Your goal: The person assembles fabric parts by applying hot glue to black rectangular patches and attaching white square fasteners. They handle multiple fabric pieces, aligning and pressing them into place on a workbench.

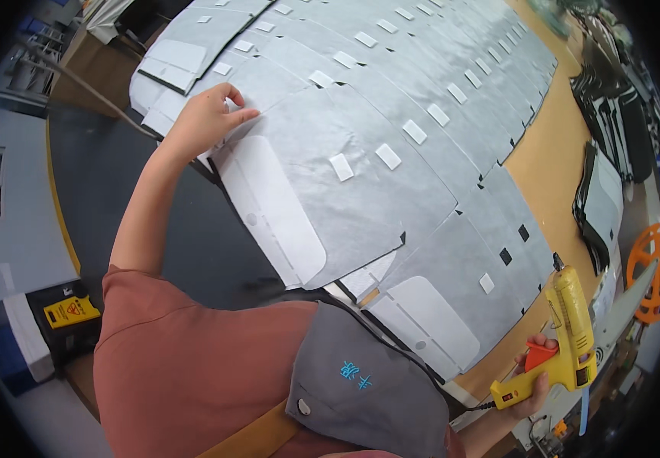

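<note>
My left hand (206,120) is over the left edge of a stack of grey fabric sheets (299,153). Its thumb and index finger are curled close together, and anything between them is too small to make out. Beside that hand lies a long white panel (273,202) on the sheet. At the lower right, my right hand (532,382) grips a yellow hot glue gun (572,313) by its handle, with fingers at the red trigger. The gun's dark nozzle points up, and a blue-white glue stick hangs from its back. Small white pads (341,167) are spread over the sheets in rows.
The sheets lie on a tan tabletop (548,175). Black-edged grey pieces (601,202) are piled along its right side, near an orange spool (645,271). A black box with a yellow label (72,311) stands at the left. The glue gun's cord trails toward my apron.
</note>
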Tool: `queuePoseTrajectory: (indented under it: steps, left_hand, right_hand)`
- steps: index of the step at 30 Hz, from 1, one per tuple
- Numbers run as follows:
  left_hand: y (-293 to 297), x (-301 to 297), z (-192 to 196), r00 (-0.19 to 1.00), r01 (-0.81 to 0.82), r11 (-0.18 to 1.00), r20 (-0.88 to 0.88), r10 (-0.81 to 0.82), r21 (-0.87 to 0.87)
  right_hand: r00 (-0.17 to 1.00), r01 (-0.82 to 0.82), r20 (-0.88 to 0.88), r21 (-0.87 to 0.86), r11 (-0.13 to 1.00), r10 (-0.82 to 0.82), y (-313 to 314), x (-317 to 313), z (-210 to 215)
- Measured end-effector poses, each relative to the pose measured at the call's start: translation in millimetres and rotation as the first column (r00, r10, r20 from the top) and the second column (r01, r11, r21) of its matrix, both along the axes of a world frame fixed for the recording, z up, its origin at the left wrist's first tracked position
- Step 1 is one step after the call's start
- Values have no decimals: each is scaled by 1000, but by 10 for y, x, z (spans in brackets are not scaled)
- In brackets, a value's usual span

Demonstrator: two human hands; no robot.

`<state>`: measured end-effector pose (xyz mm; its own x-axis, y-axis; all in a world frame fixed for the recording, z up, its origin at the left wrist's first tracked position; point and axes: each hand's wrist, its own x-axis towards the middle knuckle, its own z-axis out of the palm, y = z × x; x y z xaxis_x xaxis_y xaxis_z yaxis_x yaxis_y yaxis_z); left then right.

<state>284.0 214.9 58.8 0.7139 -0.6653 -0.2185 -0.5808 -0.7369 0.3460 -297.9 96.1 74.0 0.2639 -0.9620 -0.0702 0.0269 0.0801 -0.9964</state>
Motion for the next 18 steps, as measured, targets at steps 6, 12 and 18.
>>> queuePoseTrajectory:
  steps: [6,12,18]
  left_hand:
    - [-19,52,-82,995,96,990,-20,-99,-105]
    - [-216,11,-76,971,233,972,-34,-235,-40]
    - [-226,-28,-61,982,181,981,-42,-184,-68]
  right_hand:
    - [1000,-18,24,-62,998,19,59,144,69]
    - [980,-163,107,-73,984,170,152,-25,77]
    - [975,-143,168,-33,989,147,151,-173,17]
